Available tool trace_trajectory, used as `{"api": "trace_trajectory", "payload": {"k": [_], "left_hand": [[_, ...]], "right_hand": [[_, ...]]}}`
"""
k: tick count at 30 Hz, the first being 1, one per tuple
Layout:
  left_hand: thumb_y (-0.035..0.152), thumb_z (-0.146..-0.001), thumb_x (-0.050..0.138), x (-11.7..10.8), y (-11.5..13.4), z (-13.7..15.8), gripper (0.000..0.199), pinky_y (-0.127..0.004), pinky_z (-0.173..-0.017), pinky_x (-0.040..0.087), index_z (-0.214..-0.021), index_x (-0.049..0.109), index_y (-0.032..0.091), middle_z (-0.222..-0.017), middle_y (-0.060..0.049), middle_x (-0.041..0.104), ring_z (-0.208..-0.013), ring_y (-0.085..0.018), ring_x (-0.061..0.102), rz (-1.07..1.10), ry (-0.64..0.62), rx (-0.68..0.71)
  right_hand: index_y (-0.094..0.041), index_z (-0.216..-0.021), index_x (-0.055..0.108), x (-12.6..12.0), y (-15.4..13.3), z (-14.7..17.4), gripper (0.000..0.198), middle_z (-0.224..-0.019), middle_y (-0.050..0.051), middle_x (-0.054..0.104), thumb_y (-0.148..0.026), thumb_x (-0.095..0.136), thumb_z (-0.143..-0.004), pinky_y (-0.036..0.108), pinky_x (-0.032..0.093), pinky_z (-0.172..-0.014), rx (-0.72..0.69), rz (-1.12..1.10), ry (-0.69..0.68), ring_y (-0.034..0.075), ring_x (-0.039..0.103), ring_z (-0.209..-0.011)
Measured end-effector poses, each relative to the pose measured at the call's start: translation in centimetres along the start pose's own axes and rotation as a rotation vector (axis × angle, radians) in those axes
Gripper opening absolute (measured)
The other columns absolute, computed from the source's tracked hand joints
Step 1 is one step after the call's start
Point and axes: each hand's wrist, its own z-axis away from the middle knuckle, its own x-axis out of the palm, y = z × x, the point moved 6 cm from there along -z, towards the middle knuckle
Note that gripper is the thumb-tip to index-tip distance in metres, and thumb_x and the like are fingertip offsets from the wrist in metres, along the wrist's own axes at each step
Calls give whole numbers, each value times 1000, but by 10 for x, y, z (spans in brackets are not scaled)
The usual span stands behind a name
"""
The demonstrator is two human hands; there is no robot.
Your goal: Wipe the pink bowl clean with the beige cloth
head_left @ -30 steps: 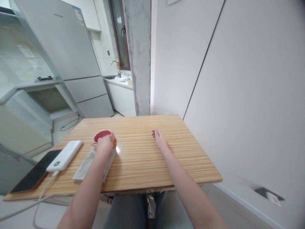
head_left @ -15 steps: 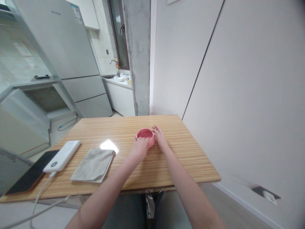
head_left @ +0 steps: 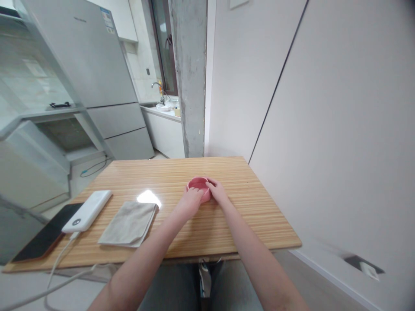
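A small pink bowl (head_left: 198, 182) stands upright on the wooden table. My left hand (head_left: 192, 200) grips its near left rim, with the fingers hooked over into the bowl. On the right side, my right hand (head_left: 217, 190) is closed on the rim, its thumb near the edge and the other fingers behind the wall, partly hidden. No contents can be made out inside the bowl. A folded grey cloth (head_left: 129, 223) lies to the left of my left forearm.
A white power bank (head_left: 87, 211) with a white cable (head_left: 60, 257) rests partly on a dark flat tablet-like object (head_left: 43, 239) at the table's left. The wooden table (head_left: 259, 224) ends near a white wall (head_left: 340, 129) on the right. A fridge (head_left: 87, 56) stands beyond.
My right hand has closed from spread fingers beside the bowl onto its right rim. My left hand keeps its hold. The view has shifted slightly.
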Motion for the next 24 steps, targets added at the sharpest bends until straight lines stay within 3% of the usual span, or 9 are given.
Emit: {"api": "trace_trajectory", "payload": {"k": [10, 14, 16, 19, 21, 24], "left_hand": [[20, -86, 41, 0, 3, 0, 25, -53, -104, 27, -100, 61, 14, -105, -14, 64, -106, -29, 55, 27, -22, 13], [36, -85, 46, -25, -16, 21, 41, -57, -107, 20, -124, 50, 24, -131, -11, 53, -124, -30, 44, 116, 62, -49], [39, -89, 36, -40, -52, 49, 44, -48, -109, 24, -130, 46, 26, -133, -8, 52, -123, -25, 45, 133, 169, -230], [33, -89, 27, -50, -125, 113, 46, -43, -99, 37, -119, 55, 14, -120, -15, 60, -114, -29, 53, -9, 235, -643], [36, -85, 31, -47, -166, 157, 48, -50, -87, 42, -117, 55, 8, -111, -22, 61, -104, -37, 57, -152, 150, -923], [44, -80, 38, -38, -199, 196, 49, -53, -81, 44, -109, 58, 10, -107, -24, 62, -101, -41, 57, -146, 45, -1085]], "right_hand": [[-17, -102, 68, 1, -2, 3, 33, -112, 9, 68, -31, 61, -73, 40, 41, -102, -11, 42, -21, 21, 62, -107], [-18, -104, 67, 2, -1, 4, 33, -112, 9, 68, -31, 60, -74, 40, 43, -100, -2, 35, -25, 21, 61, -107], [-18, -104, 67, 3, -2, 4, 32, -111, 8, 68, -28, 60, -74, 39, 44, -99, -11, 22, -27, 20, 62, -105], [-19, -102, 67, 4, -3, 3, 30, -108, 8, 69, -29, 60, -74, 38, 44, -98, -26, 23, -26, 20, 63, -102], [-20, -100, 67, 5, -3, 3, 29, -107, 7, 69, -33, 60, -75, 38, 44, -98, -24, 41, -20, 20, 63, -102], [-19, -98, 68, 4, -4, 3, 32, -107, 8, 69, -42, 56, -78, 39, 44, -98, -27, 67, -15, 21, 62, -103]]}}
